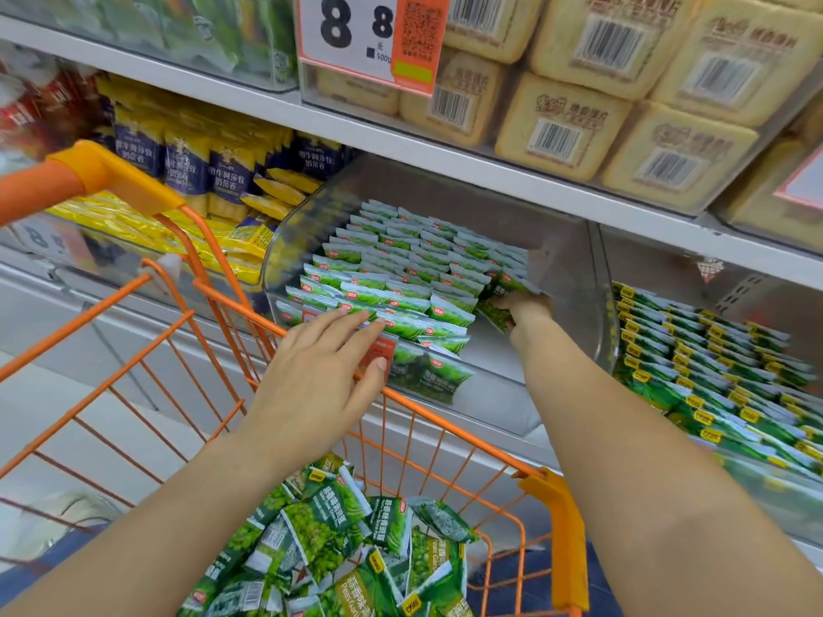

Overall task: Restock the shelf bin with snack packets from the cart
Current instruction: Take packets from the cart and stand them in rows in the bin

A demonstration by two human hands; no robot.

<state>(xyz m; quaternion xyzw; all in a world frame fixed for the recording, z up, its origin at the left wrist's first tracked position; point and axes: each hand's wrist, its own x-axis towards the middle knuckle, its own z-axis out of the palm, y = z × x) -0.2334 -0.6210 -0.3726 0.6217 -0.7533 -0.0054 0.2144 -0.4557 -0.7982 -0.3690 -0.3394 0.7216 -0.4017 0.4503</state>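
A clear shelf bin (574, 269) holds several rows of upright green snack packets (401, 278). My right hand (527, 311) reaches into the bin's right side and grips a green packet (496, 311) at the end of a row. My left hand (320, 376) hovers with straight fingers over the bin's front edge, fingertips at the front packets. Below, the orange cart (552, 527) carries a loose pile of green packets (347, 554).
A neighbouring bin of green and yellow packets (712, 371) lies to the right. Yellow and blue packets (213, 171) fill the bin to the left. Beige cracker packs (579, 126) and a price tag (369, 37) sit on the shelf above. The cart handle (89, 175) is at left.
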